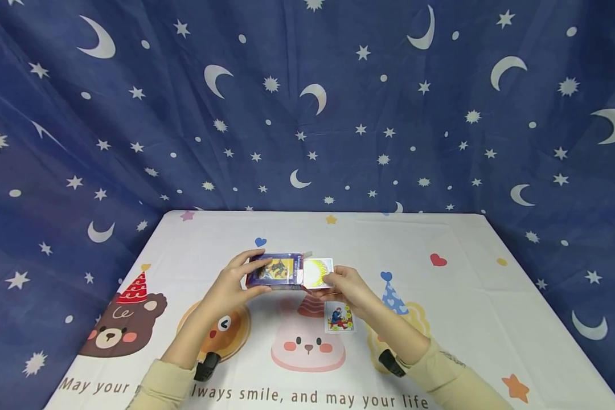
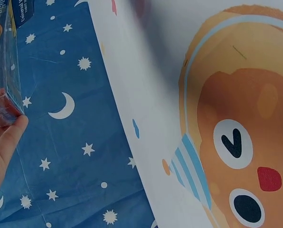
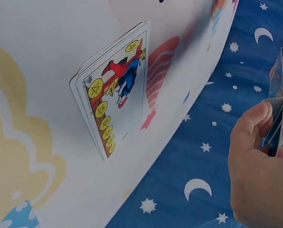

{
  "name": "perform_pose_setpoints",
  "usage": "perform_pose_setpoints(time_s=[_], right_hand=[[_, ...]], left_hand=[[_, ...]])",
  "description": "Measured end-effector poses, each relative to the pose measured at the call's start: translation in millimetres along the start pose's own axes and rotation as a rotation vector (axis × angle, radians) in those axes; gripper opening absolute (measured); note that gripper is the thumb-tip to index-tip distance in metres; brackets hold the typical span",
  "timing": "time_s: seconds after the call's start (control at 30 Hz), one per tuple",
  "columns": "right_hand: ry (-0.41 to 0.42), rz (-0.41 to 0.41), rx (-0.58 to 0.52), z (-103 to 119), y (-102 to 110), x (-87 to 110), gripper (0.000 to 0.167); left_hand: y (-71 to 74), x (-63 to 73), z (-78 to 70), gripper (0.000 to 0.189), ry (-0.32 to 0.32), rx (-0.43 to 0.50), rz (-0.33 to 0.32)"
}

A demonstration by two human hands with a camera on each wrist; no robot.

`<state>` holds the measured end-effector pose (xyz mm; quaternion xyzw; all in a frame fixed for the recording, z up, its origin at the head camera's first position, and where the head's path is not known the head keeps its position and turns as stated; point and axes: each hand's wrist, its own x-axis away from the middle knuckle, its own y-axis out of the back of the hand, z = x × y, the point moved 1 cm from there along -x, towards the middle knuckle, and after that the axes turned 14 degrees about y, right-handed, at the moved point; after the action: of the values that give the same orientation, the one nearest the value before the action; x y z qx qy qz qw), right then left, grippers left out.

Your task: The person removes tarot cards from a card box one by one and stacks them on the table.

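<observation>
Over the tablecloth (image 1: 471, 302), the left hand (image 1: 238, 279) grips a box (image 1: 281, 270); the right hand (image 1: 349, 285), thumb uppermost, pinches a card (image 1: 315, 271).

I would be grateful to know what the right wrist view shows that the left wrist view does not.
Only the right wrist view shows the stack of cards on the white cloth, and the right hand.
Only the left wrist view shows the winking eye printed on that cloth.
Both show part of the box, white cloth and blue fabric.

A white cartoon-print tabletop (image 1: 471, 307) with a small stack of picture cards (image 1: 340, 317) face up on it
</observation>
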<state>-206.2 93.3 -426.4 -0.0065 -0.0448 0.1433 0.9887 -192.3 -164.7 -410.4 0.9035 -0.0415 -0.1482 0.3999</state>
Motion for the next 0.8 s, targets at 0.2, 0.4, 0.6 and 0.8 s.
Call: perform_pose_setpoints(time_s=[0.2, 0.4, 0.6, 0.8], right_hand=[[-0.02, 0.006, -0.103, 3.2, 6.3, 4.2, 0.034], [-0.046, 0.05, -0.184, 3.3, 7.9, 7.5, 0.038], [-0.051, 0.049, -0.187, 3.5, 6.3, 8.9, 0.04], [-0.025, -0.037, -0.17, 3.0, 9.0, 8.7, 0.034]], left_hand=[[2.2, -0.2, 1.2, 0.056, -0.001, 0.002, -0.004], [3.7, 1.1, 0.4, 0.056, 0.017, -0.001, 0.009], [5.3, 1.5, 1.3, 0.056, 0.038, 0.002, 0.01], [8.5, 3.0, 3.4, 0.056, 0.047, -0.004, 0.003]])
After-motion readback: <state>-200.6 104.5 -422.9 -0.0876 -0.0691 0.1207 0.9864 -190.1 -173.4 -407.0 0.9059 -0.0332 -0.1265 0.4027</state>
